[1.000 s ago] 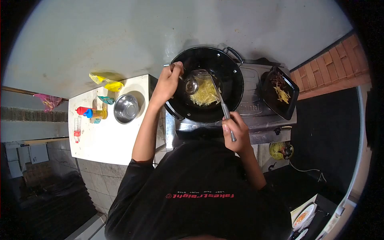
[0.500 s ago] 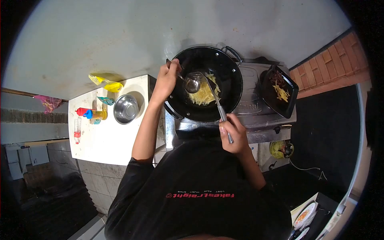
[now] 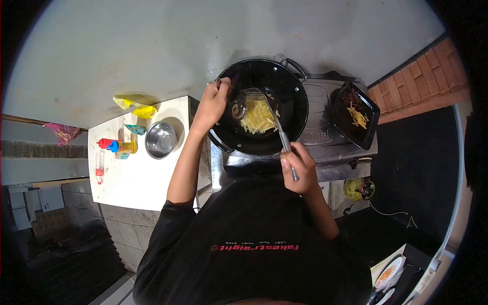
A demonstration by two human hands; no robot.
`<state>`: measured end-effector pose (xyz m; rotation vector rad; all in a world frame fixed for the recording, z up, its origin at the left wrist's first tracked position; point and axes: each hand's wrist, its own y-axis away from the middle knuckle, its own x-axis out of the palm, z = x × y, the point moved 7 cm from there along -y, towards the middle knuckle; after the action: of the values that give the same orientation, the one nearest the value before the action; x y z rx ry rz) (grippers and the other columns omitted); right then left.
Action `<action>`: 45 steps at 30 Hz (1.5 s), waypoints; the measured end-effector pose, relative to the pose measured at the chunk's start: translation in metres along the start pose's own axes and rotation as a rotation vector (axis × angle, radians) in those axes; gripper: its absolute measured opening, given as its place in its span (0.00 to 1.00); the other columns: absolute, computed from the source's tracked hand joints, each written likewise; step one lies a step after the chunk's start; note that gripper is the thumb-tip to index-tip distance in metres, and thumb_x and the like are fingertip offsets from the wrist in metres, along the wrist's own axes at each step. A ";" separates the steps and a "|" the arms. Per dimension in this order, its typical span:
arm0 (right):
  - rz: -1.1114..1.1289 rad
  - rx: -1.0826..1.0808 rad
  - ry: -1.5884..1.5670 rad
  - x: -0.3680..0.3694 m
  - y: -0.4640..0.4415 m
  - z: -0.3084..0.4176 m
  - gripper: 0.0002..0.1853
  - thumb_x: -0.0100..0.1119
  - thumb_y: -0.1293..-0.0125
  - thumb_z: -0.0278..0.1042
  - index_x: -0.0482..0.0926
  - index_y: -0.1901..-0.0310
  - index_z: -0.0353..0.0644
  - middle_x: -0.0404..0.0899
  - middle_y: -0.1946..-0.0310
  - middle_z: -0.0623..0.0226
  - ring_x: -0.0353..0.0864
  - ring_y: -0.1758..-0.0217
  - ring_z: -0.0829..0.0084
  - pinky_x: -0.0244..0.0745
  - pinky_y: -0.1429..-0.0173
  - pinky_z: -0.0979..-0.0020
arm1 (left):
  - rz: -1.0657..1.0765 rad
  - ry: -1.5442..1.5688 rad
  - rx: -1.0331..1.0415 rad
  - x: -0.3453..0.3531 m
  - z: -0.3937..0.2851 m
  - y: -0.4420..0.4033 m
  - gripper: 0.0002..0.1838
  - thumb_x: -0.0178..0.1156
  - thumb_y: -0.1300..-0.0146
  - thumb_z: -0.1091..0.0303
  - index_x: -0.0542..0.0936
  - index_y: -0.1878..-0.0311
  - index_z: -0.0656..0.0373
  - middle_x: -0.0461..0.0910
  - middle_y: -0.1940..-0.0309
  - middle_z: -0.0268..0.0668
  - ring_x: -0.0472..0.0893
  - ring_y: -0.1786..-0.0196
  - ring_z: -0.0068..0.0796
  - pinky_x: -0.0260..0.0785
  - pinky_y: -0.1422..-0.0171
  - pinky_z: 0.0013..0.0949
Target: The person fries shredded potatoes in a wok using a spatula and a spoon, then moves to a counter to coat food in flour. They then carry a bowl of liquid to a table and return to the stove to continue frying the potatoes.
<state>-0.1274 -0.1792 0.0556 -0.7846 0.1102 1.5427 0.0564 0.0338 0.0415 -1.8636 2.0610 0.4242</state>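
Observation:
A black wok (image 3: pixel 292 114) stands on the stove, with pale yellow strips (image 3: pixel 260 118) of food in its middle. My left hand (image 3: pixel 214 101) is closed on the handle of a metal ladle (image 3: pixel 239 109), whose bowl is at the left edge of the strips. My right hand (image 3: pixel 299 166) grips the handle of a slotted metal spatula (image 3: pixel 284 137) at the wok's near side. The spatula's blade lies over the upper part of the strips, just right of the ladle's bowl.
Right of the wok, a black tray (image 3: pixel 367 133) holds dark and yellow strips. On the white table (image 3: pixel 132 183) at left are a steel bowl (image 3: pixel 160 140), a red bottle (image 3: pixel 105 143), a yellow bottle (image 3: pixel 127 147) and a yellow packet (image 3: pixel 145 111). A gas cylinder (image 3: pixel 353 188) stands below the stove.
The ladle's bowl has moved slightly left, away from the spatula's blade. My right hand has shifted a little up and right since half a second ago. Both hands keep their holds.

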 end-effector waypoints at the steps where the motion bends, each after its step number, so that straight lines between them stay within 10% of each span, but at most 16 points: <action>1: -0.007 0.003 0.009 0.000 0.000 -0.001 0.04 0.60 0.38 0.23 0.78 0.61 0.37 0.73 0.60 0.55 0.81 0.63 0.56 0.76 0.58 0.61 | -0.015 -0.014 0.026 -0.001 -0.003 0.000 0.25 0.46 0.22 0.54 0.70 0.70 0.68 0.66 0.81 0.36 0.66 0.73 0.26 0.62 0.64 0.36; 9: -0.111 0.054 -0.033 -0.005 -0.003 -0.015 0.03 0.57 0.33 0.25 0.77 0.62 0.35 0.74 0.65 0.55 0.79 0.66 0.57 0.74 0.60 0.62 | -0.095 0.045 0.032 -0.021 0.003 0.002 0.24 0.48 0.22 0.52 0.75 0.66 0.67 0.71 0.75 0.34 0.67 0.69 0.24 0.63 0.62 0.32; 15: -0.411 0.485 -0.918 -0.001 0.012 -0.075 0.13 0.42 0.20 0.34 0.69 0.65 0.40 0.76 0.66 0.61 0.75 0.67 0.72 0.72 0.60 0.70 | -0.042 0.108 0.082 -0.035 -0.004 0.015 0.22 0.47 0.21 0.54 0.72 0.67 0.63 0.66 0.74 0.28 0.63 0.69 0.19 0.58 0.63 0.28; 23: -0.474 0.546 -1.212 -0.002 0.018 -0.086 0.09 0.44 0.21 0.33 0.66 0.63 0.42 0.74 0.68 0.62 0.69 0.71 0.75 0.66 0.64 0.73 | -0.022 0.234 0.110 -0.043 -0.003 0.031 0.20 0.44 0.20 0.58 0.68 0.68 0.59 0.60 0.74 0.25 0.59 0.69 0.17 0.55 0.63 0.26; 26: -0.428 0.445 -0.853 -0.010 0.013 -0.076 0.09 0.47 0.24 0.30 0.68 0.65 0.39 0.73 0.70 0.62 0.70 0.71 0.71 0.67 0.64 0.70 | -0.048 0.252 0.120 -0.044 -0.009 0.032 0.20 0.44 0.20 0.58 0.69 0.68 0.59 0.60 0.75 0.25 0.59 0.69 0.17 0.54 0.63 0.26; 28: -0.230 -0.058 -0.182 -0.016 0.003 -0.041 0.06 0.52 0.29 0.28 0.74 0.63 0.36 0.73 0.67 0.60 0.74 0.67 0.66 0.70 0.61 0.66 | -0.103 0.258 0.114 -0.048 -0.010 0.032 0.20 0.45 0.20 0.56 0.69 0.68 0.59 0.60 0.75 0.25 0.59 0.69 0.17 0.54 0.64 0.26; 32: 0.051 0.005 0.113 -0.004 0.017 -0.033 0.08 0.61 0.38 0.25 0.82 0.57 0.41 0.73 0.56 0.58 0.79 0.60 0.61 0.76 0.55 0.61 | -0.116 0.264 0.126 -0.052 -0.007 0.028 0.21 0.45 0.20 0.55 0.69 0.68 0.59 0.61 0.74 0.25 0.59 0.69 0.17 0.55 0.64 0.26; 36: 0.130 -0.143 0.225 0.003 0.028 -0.020 0.21 0.68 0.50 0.19 0.85 0.51 0.43 0.74 0.56 0.59 0.79 0.60 0.64 0.77 0.58 0.64 | -0.139 0.293 0.166 -0.052 -0.014 0.033 0.22 0.44 0.20 0.54 0.68 0.69 0.60 0.60 0.74 0.26 0.58 0.70 0.17 0.54 0.65 0.26; 45: -0.075 0.006 0.058 -0.004 0.029 -0.025 0.13 0.65 0.42 0.20 0.83 0.55 0.41 0.76 0.61 0.59 0.81 0.63 0.62 0.76 0.60 0.64 | -0.130 0.364 0.258 -0.055 -0.015 0.038 0.22 0.42 0.19 0.56 0.67 0.69 0.61 0.61 0.73 0.29 0.58 0.70 0.19 0.53 0.65 0.26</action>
<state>-0.1441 -0.1999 0.0281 -0.8200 0.1267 1.4484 0.0225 0.0809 0.0788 -2.0091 2.0726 -0.2211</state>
